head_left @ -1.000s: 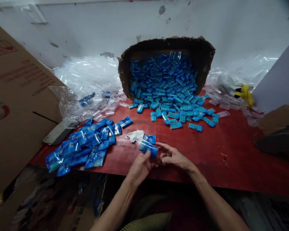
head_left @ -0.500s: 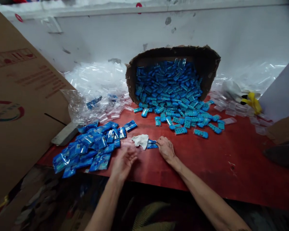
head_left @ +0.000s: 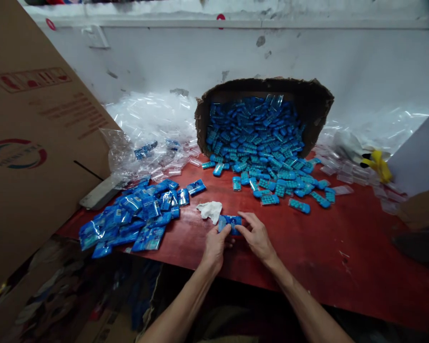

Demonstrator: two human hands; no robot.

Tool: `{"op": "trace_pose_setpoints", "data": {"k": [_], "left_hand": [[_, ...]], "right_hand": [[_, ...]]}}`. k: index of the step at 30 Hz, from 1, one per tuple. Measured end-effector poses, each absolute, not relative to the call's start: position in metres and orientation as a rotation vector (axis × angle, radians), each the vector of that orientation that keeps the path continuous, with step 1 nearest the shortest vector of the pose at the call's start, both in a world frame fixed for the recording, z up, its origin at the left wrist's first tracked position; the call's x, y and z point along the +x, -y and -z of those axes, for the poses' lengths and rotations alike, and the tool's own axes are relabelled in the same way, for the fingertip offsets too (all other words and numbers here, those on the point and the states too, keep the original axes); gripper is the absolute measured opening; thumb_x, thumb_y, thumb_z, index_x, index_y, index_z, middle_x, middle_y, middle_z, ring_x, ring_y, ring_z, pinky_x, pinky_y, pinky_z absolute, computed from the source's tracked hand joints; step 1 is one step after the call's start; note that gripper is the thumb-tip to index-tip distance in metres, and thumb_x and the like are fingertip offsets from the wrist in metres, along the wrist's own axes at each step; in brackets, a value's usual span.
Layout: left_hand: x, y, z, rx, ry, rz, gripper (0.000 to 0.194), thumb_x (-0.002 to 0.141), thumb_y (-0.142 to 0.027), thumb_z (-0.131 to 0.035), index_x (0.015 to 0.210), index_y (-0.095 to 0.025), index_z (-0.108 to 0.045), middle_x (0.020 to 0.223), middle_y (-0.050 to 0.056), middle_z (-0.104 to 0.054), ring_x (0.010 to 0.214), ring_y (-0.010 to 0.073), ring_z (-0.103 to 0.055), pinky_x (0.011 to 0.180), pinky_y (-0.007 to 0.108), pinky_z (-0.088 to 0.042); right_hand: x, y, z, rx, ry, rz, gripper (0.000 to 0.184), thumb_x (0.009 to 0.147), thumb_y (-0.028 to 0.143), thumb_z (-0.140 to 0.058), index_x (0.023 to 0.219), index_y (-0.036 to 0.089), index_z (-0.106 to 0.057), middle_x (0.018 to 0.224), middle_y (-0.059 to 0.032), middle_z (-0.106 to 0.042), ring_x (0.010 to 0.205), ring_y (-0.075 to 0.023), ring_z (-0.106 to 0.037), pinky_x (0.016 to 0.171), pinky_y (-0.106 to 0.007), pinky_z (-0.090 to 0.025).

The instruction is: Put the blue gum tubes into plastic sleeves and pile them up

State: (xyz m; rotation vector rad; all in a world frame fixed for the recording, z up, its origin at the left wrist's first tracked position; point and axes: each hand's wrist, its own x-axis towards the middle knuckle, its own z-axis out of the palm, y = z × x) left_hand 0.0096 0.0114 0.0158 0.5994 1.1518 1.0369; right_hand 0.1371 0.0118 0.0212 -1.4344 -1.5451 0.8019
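Observation:
A small blue packet is held between both hands near the front of the red table. My left hand grips its left end, thumb on top. My right hand has thumb and fingers closed on its right end. Just behind the packet lies a crumpled white cloth or tissue. To the left of my hands spreads a pile of similar blue packets. Farther back, small blue cases with turquoise contents spill out over the table.
A torn cardboard box lies on its side, full of the blue cases. Clear plastic bags and clear plastic pieces lie along the wall. A big carton leans in at left; a yellow-and-black object is at right.
My left hand has moved right and taken hold of the packet. The packet has come a little nearer, off the white cloth's edge, with my right hand still on it. The view has shifted slightly.

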Motion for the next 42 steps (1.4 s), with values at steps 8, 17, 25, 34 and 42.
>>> {"op": "trace_pose_setpoints", "data": {"k": [8,17,25,34,42], "left_hand": [[0.022,-0.015,-0.006,0.628,-1.196,-1.123,0.030,0.055,-0.037,-0.068,0.063,-0.010,-0.057,0.050,-0.002,-0.052,0.043,0.0073,-0.046,0.041,0.020,-0.037],[0.007,-0.010,-0.015,0.612,-1.031,-0.890,0.028,0.054,-0.032,-0.070,0.067,-0.010,-0.056,0.054,-0.001,-0.053,0.047,0.0091,-0.047,0.038,0.020,-0.037],[0.003,-0.013,-0.014,0.487,-1.060,-1.016,0.025,0.058,-0.029,-0.068,0.070,-0.013,-0.053,0.056,-0.003,-0.055,0.045,0.0066,-0.047,0.038,0.017,-0.033],[0.029,-0.023,-0.021,0.463,-1.026,-1.088,0.025,0.056,-0.027,-0.069,0.067,-0.015,-0.050,0.052,-0.006,-0.049,0.042,0.0053,-0.043,0.033,0.016,-0.027],[0.033,-0.042,-0.012,0.465,-1.241,-0.885,0.016,0.062,-0.023,-0.063,0.070,-0.013,-0.054,0.051,0.000,-0.055,0.041,0.0105,-0.050,0.036,0.021,-0.040]], "right_hand": [[0.132,-0.020,-0.004,-1.500,1.311,-1.089,0.030,0.075,0.041,-0.042,0.057,0.017,-0.045,0.050,0.0051,-0.041,0.046,-0.0074,-0.038,0.045,-0.019,-0.034],[0.150,-0.034,-0.003,-1.812,1.500,-0.834,0.032,0.080,0.033,-0.036,0.056,0.017,-0.049,0.052,0.0015,-0.048,0.052,-0.0114,-0.045,0.051,-0.022,-0.032],[0.154,-0.023,-0.031,-2.065,1.665,-0.484,0.040,0.078,0.026,-0.045,0.117,0.017,-0.045,0.104,-0.0140,-0.054,0.088,-0.0227,-0.054,0.068,-0.029,-0.037],[0.155,-0.030,-0.010,-1.756,1.530,-0.826,0.027,0.080,0.027,-0.038,0.069,0.015,-0.060,0.057,-0.0001,-0.056,0.054,-0.0118,-0.051,0.053,-0.021,-0.038],[0.151,-0.032,-0.014,-1.785,1.632,-0.922,0.025,0.077,0.014,-0.038,0.085,0.016,-0.062,0.075,-0.0035,-0.063,0.070,-0.0144,-0.057,0.063,-0.023,-0.042]]}}
